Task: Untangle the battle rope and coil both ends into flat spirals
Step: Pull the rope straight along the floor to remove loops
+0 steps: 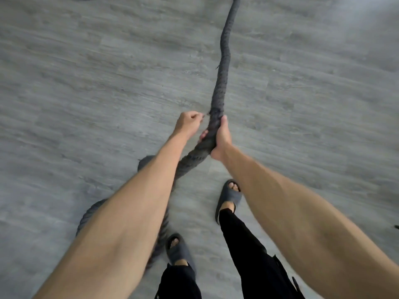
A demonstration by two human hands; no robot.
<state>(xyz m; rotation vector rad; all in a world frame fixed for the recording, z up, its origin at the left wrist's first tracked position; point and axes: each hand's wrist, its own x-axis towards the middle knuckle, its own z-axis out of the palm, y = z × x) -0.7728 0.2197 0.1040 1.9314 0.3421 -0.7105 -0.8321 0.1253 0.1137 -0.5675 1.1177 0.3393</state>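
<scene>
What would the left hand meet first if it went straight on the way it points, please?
Probably the thick dark grey braided battle rope, just beyond the right hand's grip; the left hand is close beside it, though depth is unclear.

Thick, dark grey, braided battle rope [220, 83] stretches ahead of me, raised midway, its near part looping on the floor [86, 83].

The rope [218, 100] is thick dark grey braided fibre, rough and matt, with frayed strands sticking out. The floor [86, 83] looks like grey wood-grain planks, smooth with a faint sheen. The slides [230, 198] look like matt moulded rubber or foam; the trousers [244, 244] are black matt cloth.
</scene>
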